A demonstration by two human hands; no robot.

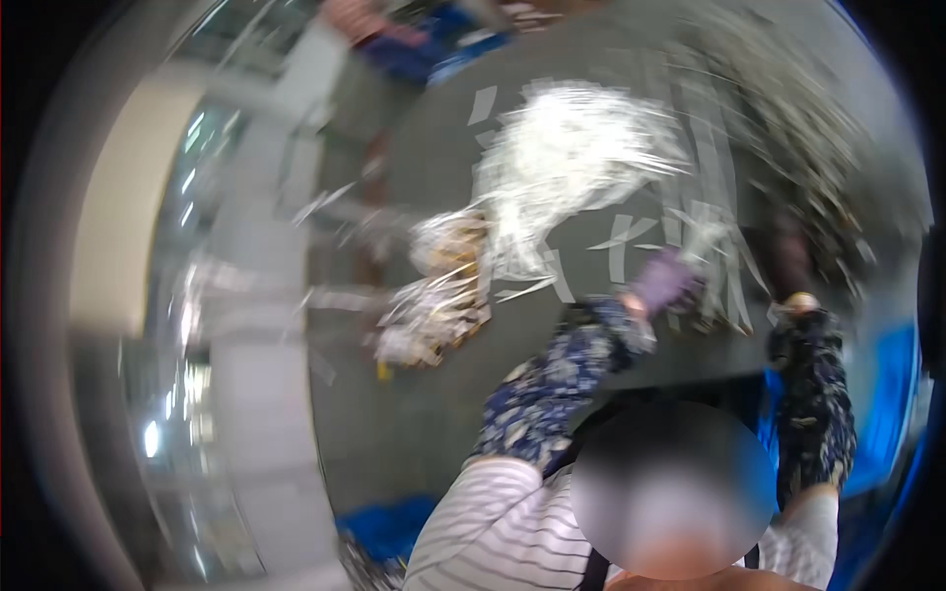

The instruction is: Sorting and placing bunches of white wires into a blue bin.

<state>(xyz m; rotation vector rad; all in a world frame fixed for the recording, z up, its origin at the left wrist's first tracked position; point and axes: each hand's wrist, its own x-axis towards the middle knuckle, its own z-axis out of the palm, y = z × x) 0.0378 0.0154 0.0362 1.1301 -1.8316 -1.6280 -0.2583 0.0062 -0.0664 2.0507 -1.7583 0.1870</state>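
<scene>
Motion smears the picture. My left hand, in a purple glove, is over the grey table and looks closed on a small bunch of thin pale strips that fans out from its fingers. To its right, my right hand, in a dark purple glove, reaches into the edge of a long heap of thin greyish strips; its fingers are blurred. A large heap of white strips lies ahead and left of my left hand. Patterned dark blue sleeve covers are on both forearms.
Bundled strips with brownish ends lie left of the white heap on the grey table. Across the far left edge, another person's arm shows beside blue items. Blue bins stand at the right and lower left.
</scene>
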